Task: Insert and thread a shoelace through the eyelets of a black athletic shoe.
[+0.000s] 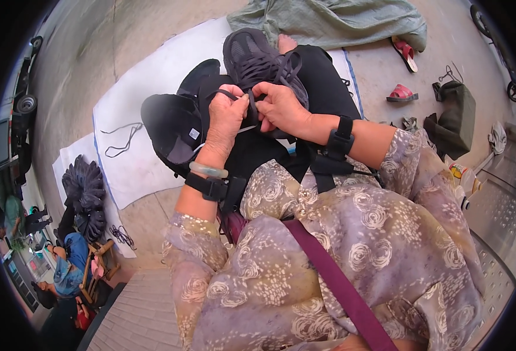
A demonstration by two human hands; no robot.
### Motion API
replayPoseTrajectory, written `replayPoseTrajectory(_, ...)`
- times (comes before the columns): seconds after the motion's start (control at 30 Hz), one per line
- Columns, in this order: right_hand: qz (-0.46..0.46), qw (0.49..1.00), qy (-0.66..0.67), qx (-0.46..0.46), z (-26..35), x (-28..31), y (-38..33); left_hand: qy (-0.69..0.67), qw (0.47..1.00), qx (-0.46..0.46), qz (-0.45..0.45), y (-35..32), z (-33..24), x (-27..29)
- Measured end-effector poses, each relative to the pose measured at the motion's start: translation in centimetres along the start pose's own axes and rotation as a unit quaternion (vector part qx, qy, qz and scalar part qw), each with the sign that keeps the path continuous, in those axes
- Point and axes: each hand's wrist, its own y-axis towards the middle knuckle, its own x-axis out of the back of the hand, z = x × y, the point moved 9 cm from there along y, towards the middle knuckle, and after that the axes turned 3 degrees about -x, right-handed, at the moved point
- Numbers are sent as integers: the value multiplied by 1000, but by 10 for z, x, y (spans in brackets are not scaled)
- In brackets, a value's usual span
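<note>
Pale concrete floor [123,29]; wooden chair [98,250] lower left; dotted metal surface [500,213] right; daylight.

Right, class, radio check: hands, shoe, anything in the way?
Left hand, right hand: both pinching dark lace. Shoe: toe pointing away from the body. In the way: hands partly hide the lace.

Fwd: dk. grey shoe [258,58] obstructs. L: black footwear [167,120] obstructs; passage avail. over white cloth [135,93] beyond (excl. loose lace [130,139]). R: black trouser leg [331,88] obstructs.
</note>
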Motion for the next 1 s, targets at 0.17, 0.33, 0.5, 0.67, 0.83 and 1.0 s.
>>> replayPoseTrajectory(0.17,-10,1000,-10,18,-10,9,5,-5,1000,2,-14,-2,3,-8)
replayPoseTrajectory(0.33,5,980,-177,86,4,18,-10,-146,986,11,-73,-3,7,6)
replayPoseTrajectory(0.5,47,956,-280,75,12,73,-40,-175,981,13,-80,-6,10,21)
replayPoseTrajectory(0.67,51,971,-232,20,0,105,-48,-157,985,33,-69,-21,6,14)
replayPoseTrajectory(0.83,-37,884,-433,173,29,94,-26,136,940,-233,-209,-46,-56,34)
replayPoseTrajectory(1.0,-80,887,-398,219,48,73,-22,154,983,-99,12,-33,-46,-37)
